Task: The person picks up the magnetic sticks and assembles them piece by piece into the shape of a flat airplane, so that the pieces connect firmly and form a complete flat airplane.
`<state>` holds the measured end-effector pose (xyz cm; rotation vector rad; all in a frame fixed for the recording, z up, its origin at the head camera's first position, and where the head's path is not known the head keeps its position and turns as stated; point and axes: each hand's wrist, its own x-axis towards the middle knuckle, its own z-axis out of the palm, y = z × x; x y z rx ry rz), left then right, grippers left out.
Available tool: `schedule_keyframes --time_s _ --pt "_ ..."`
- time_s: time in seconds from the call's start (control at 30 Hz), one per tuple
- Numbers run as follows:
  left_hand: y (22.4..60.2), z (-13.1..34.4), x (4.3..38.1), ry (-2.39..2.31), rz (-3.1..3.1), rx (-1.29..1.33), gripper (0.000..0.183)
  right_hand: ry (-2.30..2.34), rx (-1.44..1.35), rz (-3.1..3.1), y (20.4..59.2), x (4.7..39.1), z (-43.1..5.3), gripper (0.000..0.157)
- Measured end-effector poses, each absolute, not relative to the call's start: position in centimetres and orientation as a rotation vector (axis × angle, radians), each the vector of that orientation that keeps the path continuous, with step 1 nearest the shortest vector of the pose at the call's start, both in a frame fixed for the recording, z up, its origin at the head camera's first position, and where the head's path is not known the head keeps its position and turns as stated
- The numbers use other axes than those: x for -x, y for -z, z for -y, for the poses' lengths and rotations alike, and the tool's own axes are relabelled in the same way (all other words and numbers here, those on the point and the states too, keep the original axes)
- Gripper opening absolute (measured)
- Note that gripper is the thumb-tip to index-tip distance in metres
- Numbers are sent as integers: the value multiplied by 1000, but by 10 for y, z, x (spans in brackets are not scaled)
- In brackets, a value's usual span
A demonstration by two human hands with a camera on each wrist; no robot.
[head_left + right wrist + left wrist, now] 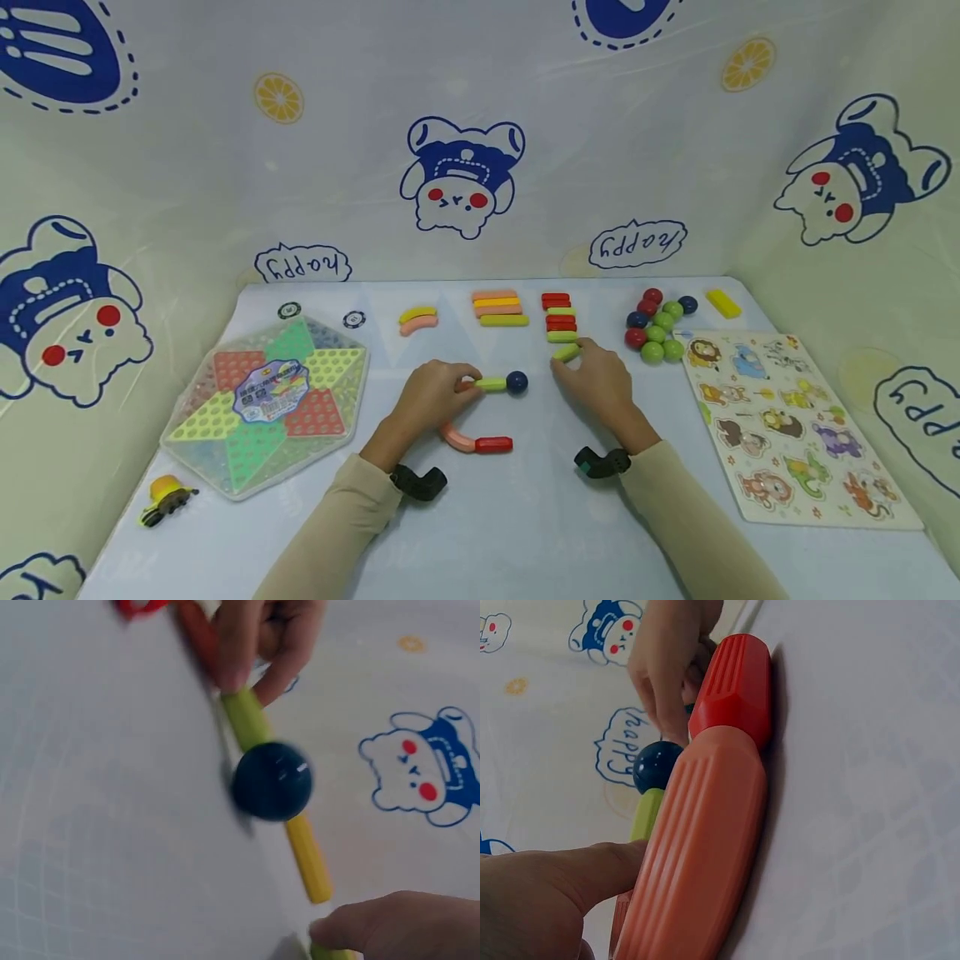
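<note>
My left hand (435, 396) pinches a short yellow-green rod (491, 383) where it meets a reddish piece partly hidden by the fingers. A dark blue ball (516, 382) sits on the rod's other end. Nearer to me lies a curved salmon piece (457, 439) joined to a straight red rod (493, 445); both look large in the left wrist view. Between thumb and fingers, my right hand (600, 379) holds another yellow-green rod (566, 352), close beside a column of short red and green rods (561, 323).
Farther back lie several longer rods (500, 320), two curved pieces (417, 321), a pile of coloured balls (652, 352) and a yellow block (723, 303). A hexagonal checkers board (337, 408) and a small toy (167, 497) are left, an animal puzzle board (806, 508) right.
</note>
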<state>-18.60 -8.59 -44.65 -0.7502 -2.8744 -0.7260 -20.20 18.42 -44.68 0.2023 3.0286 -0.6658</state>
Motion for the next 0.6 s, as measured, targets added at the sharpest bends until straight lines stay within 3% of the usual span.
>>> schedule_keyframes --time_s 0.27,0.6 --pt "445 85 186 722 2860 754 21 1107 144 -2779 448 201 -183 66" --pt "444 83 184 730 2897 725 22 1337 159 -2538 452 217 -179 66"
